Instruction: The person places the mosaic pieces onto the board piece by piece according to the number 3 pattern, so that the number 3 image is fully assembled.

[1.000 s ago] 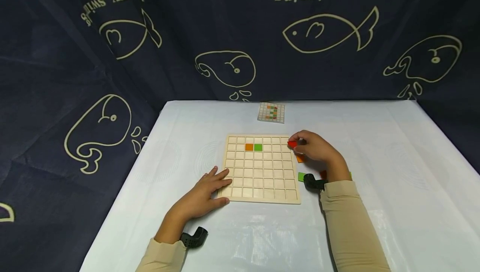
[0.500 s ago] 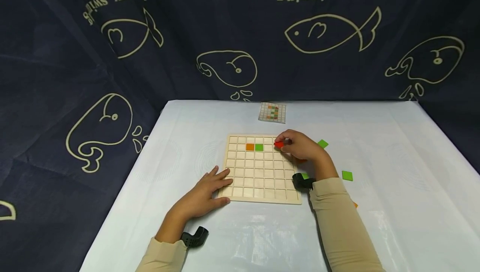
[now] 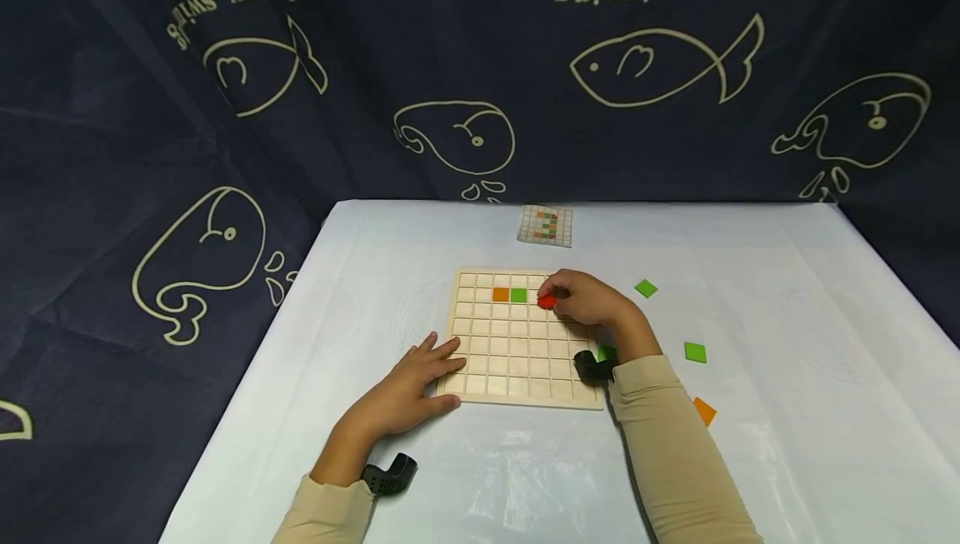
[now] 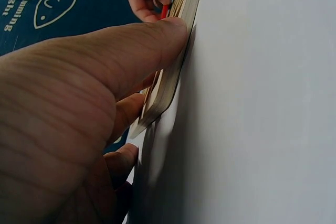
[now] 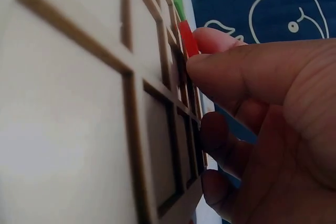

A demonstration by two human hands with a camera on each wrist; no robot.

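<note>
A wooden grid board lies on the white table, with an orange tile and a green tile side by side in its second row from the far edge. My right hand pinches a red tile between thumb and fingertips, over that row to the right of the green tile. In the right wrist view the red tile stands tilted at the board's surface. Fingers spread, my left hand rests on the board's near left edge; its thumb lies along the near side.
Behind the board lies a small pattern card showing a grid with coloured squares. To the right are loose tiles: a green one, another green one and an orange one. A dark printed curtain hangs behind the table.
My right hand has carried the red tile leftward from the board's right edge to beside the green tile, tilting it downward. The left hand has stayed on the board.
</note>
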